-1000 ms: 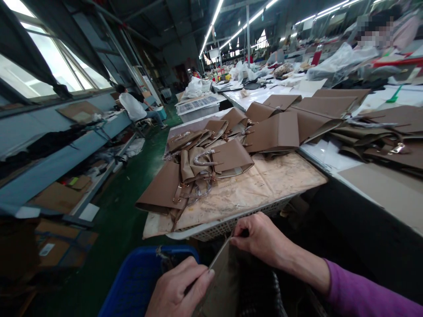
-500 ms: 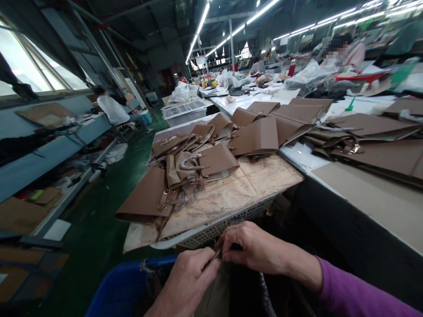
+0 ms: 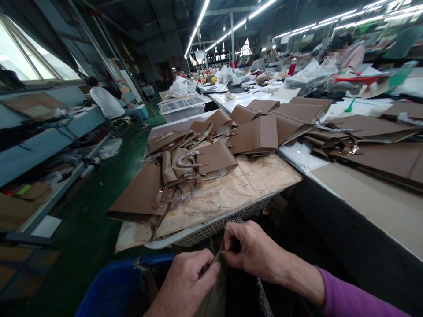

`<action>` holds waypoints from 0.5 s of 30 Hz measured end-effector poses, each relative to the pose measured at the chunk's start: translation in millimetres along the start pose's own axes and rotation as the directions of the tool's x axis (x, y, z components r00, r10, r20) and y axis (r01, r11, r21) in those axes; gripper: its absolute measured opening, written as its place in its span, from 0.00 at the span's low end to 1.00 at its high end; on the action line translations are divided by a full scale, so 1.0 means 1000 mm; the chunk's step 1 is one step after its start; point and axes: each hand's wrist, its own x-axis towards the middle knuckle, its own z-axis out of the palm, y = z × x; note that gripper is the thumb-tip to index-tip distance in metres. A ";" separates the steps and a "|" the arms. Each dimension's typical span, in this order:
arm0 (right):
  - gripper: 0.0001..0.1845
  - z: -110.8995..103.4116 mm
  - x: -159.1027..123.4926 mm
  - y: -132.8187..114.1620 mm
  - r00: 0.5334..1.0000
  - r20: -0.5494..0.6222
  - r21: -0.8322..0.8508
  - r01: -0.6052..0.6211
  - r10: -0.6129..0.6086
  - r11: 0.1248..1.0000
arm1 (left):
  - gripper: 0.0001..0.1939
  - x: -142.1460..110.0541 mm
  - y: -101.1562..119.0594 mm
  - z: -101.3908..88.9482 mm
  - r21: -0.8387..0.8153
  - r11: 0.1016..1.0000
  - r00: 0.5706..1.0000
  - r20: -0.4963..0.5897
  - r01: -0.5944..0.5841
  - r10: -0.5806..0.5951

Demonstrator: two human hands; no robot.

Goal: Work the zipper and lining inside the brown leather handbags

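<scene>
Low in front of me, a piece of olive-brown material (image 3: 213, 297) hangs down from my fingers; its lower part runs out of the picture. My left hand (image 3: 190, 277) pinches its upper edge between thumb and fingers. Right beside it, my right hand (image 3: 246, 248) is closed at the same edge, fingertips pressed together near the left thumb. Whether a small part sits between the fingertips is too small to make out. Beyond my hands, brown handbags (image 3: 216, 158) with plastic-wrapped handles lie heaped on a paper-covered board (image 3: 254, 180).
A blue plastic basket (image 3: 99, 281) stands at lower left, below the board. The board rests over a perforated white crate (image 3: 218, 229). More brown bags (image 3: 380, 152) lie on the right-hand table. A seated person (image 3: 109, 103) is at back left, another person (image 3: 350, 53) at far right.
My view has shifted slightly, so the board and bags sit a little further left. Both hands keep their pinch on the material, with the right hand slightly turned.
</scene>
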 end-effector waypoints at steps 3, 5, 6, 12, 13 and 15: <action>0.15 0.001 0.003 0.000 0.997 0.041 -0.015 0.070 -0.069 0.997 | 0.17 0.001 0.004 -0.003 0.047 0.999 1.000 0.023 0.015 -0.016; 0.14 0.003 0.005 0.001 0.990 0.069 -0.041 0.122 -0.119 0.992 | 0.16 -0.001 0.007 -0.005 0.125 0.992 0.999 0.021 0.024 -0.027; 0.12 0.004 0.006 0.002 0.988 0.073 -0.063 0.143 -0.138 0.988 | 0.16 -0.004 0.008 -0.005 0.170 0.985 0.999 0.020 0.032 -0.036; 0.09 0.007 0.005 0.011 0.986 0.025 -0.065 0.168 -0.167 0.984 | 0.19 -0.042 -0.011 0.000 0.271 0.962 0.999 -0.004 0.043 -0.043; 0.09 0.006 0.005 0.012 0.986 0.024 -0.054 0.165 -0.164 0.985 | 0.19 -0.052 -0.017 0.002 0.257 0.966 1.000 -0.013 -0.006 0.010; 0.10 0.004 0.004 0.013 0.986 0.028 -0.040 0.164 -0.163 0.986 | 0.17 -0.069 -0.030 0.005 0.216 0.971 0.992 -0.049 -0.105 0.119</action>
